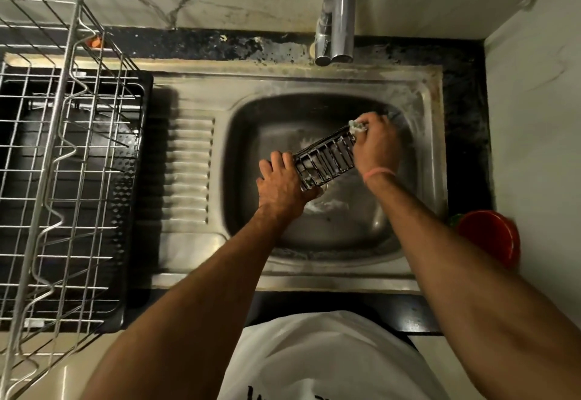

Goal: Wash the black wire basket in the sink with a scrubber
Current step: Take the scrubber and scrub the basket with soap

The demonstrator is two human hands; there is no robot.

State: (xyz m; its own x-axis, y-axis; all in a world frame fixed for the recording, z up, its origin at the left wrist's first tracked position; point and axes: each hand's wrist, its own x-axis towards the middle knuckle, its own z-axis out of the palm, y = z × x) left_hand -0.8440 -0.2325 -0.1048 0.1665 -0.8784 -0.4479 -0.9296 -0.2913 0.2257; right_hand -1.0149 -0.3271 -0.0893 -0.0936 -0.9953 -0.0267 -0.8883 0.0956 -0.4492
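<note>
Over the sink (418,91) bowl, the left hand (283,182) curls round the near end of the basket (327,160). The right hand (379,144) pinches the scrubber (356,127) at its far end. Best to steady the basket firmly and scrub along each wire.

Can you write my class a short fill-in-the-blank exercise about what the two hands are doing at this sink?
1. The left hand grips the near end of the black wire ____.
2. The right hand presses a soapy ____ against the far end of the basket.
3. The basket is held over the ____, below the tap.
4. A pink band sits on the ____ wrist.

Missing words: basket; scrubber; sink; right
</note>
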